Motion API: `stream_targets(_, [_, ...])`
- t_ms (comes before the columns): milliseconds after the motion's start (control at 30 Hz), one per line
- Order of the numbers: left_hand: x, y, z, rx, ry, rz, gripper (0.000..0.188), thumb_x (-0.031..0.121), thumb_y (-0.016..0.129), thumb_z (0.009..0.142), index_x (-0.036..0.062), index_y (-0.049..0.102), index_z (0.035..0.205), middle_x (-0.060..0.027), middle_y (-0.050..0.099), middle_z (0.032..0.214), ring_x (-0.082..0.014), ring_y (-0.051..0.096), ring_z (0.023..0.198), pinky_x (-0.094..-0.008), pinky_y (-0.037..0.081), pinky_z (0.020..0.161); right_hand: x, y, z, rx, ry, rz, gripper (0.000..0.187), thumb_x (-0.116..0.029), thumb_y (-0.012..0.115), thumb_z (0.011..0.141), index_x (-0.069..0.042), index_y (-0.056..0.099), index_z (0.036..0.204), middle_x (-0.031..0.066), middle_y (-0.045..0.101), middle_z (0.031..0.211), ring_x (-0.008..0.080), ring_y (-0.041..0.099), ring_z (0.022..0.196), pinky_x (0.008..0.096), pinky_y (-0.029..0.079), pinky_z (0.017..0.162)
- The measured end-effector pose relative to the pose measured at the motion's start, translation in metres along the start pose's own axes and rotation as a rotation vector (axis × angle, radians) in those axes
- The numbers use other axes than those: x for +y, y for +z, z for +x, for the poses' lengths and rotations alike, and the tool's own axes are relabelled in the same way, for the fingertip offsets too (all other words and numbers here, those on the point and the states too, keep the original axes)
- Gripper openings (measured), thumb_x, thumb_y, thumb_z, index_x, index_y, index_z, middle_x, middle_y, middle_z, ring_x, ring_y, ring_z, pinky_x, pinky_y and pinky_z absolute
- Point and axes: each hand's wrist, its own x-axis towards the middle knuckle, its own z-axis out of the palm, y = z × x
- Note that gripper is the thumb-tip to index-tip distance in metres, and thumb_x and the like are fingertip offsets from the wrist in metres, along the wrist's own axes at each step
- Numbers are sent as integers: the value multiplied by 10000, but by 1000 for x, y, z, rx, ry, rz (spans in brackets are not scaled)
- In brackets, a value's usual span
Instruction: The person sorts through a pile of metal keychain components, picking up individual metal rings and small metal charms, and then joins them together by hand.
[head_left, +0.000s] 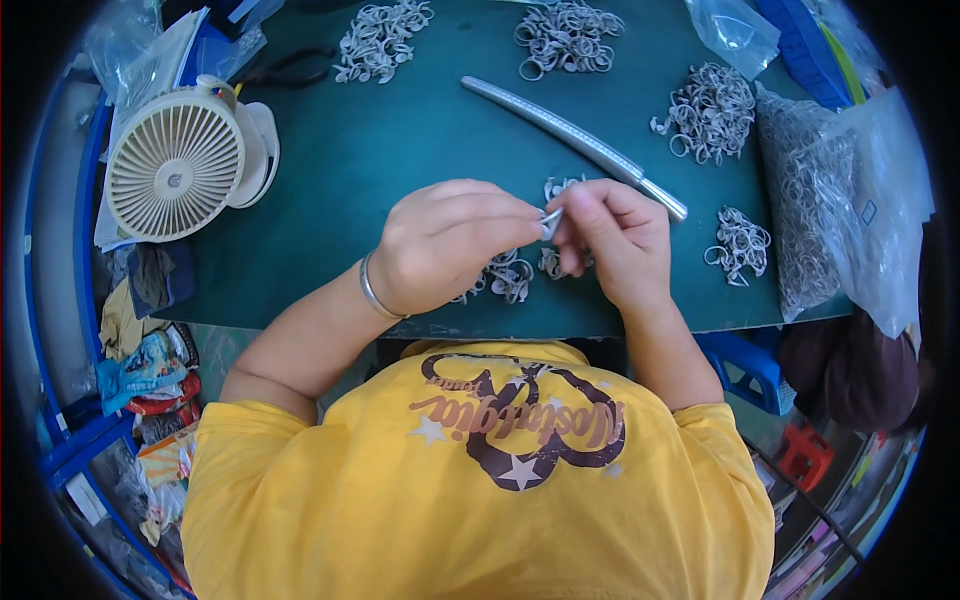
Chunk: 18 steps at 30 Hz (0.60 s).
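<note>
Your left hand and right hand each have the grip pinched on one small silver-grey ring, held between them above the green desk. Loose rings lie below your hands; a ring mandrel rests just beyond your right hand.
</note>
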Motion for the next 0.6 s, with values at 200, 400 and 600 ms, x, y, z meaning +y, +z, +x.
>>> stream_targets(200, [7,-1,4,-64,-14,22,187,-33,678,656,1,672,841,-143,657,976,-279,663,859,-320,549,711,-1,-4,-4,58,-80,-65,99,-7,630,860,13,642,955,58,661,862,110,663,798,200,520,652])
stream_targets(400, [4,-4,1,-10,-263,-33,191,-116,682,700,11,670,842,-122,642,954,-226,634,788,-272,527,643,-36,-95,23,585,-596,-1068,125,9,649,764,-14,694,879,117,656,815,205,647,701,302,519,656])
stream_targets(600, [1,-3,1,-3,-275,-54,169,-99,679,718,13,671,845,-110,647,916,-212,637,778,-261,519,619,-28,-120,48,678,-615,-1284,76,-29,666,760,-32,689,832,111,630,805,254,632,704,335,512,660])
